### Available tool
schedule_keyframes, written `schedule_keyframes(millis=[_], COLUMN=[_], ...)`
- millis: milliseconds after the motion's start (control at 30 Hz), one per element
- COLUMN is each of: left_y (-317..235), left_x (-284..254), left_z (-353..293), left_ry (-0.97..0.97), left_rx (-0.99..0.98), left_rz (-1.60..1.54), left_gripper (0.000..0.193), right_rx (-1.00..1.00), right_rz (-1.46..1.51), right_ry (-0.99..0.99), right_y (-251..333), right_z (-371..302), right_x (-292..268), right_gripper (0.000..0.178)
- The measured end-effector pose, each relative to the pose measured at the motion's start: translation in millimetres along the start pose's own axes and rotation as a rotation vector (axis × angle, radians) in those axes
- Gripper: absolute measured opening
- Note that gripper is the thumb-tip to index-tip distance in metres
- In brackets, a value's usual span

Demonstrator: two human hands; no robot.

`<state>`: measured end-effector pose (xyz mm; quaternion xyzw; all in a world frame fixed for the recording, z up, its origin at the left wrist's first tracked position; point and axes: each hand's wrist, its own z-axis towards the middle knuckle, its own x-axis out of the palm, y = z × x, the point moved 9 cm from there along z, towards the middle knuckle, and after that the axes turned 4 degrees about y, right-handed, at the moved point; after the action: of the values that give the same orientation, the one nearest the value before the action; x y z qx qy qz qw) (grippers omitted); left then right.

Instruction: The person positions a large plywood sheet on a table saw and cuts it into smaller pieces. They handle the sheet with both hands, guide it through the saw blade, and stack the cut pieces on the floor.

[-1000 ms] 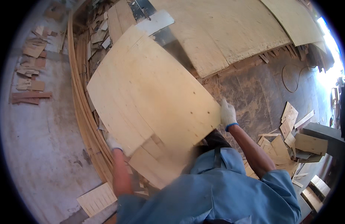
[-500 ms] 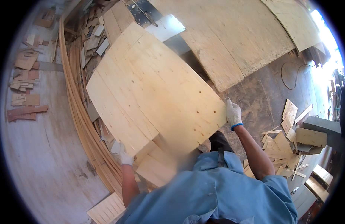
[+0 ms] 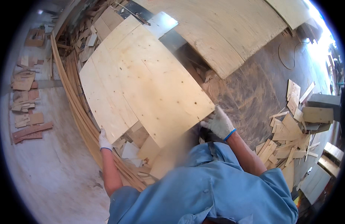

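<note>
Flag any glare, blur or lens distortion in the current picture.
Head view: glare washes out the upper right edge, and a highlight whitens the pale panel; head view: a hazy smear veils the area between the plywood sheet and blue shirt; head view: fisheye corners are black, and distortion likely exaggerates the bend in the wooden strips.

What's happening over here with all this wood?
A person in a blue shirt is handling a large, pale wooden board, wearing white gloves. The left hand grips the board's near left corner, while the right hand is at its right corner, its exact grip hard to make out. Long wooden strips run along the left, a bigger wooden sheet lies beyond the board, and loose scraps are heaped on the floor to the right.
</note>
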<state>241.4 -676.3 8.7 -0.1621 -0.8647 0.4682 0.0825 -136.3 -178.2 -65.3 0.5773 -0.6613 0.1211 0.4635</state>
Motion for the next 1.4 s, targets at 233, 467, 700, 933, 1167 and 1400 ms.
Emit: schedule_keyframes(millis=[233,467,700,933,1167,1400], left_y=[-51,-178,-250,-276,-254,-151], left_x=[-43,-66,-56,-96,-142,-82], left_z=[0,-51,-73,-70,-45,-56], left_ry=[0.17,0.009,-0.062,-0.212,0.013,0.058], left_rx=[0.071,0.668,0.947,1.098,0.805,0.606], left_rz=[-0.001,0.626,0.991,1.21,0.399,0.356], left_gripper=[0.053,0.03,0.025,0.034,0.033,0.026], right_rx=[0.14,0.023,-0.013,-0.141,-0.168,-0.185], right_rz=[-0.478,-0.417,-0.344,-0.374,-0.43,-0.671], right_ry=[0.095,0.357,0.501,0.462,0.452,0.124], right_y=[0,53,70,84,79,46], right_z=[-36,-82,-87,-96,-105,-64], right_x=[96,260,319,334,336,225], right_gripper=[0.038,0.05,0.048,0.048,0.047,0.04])
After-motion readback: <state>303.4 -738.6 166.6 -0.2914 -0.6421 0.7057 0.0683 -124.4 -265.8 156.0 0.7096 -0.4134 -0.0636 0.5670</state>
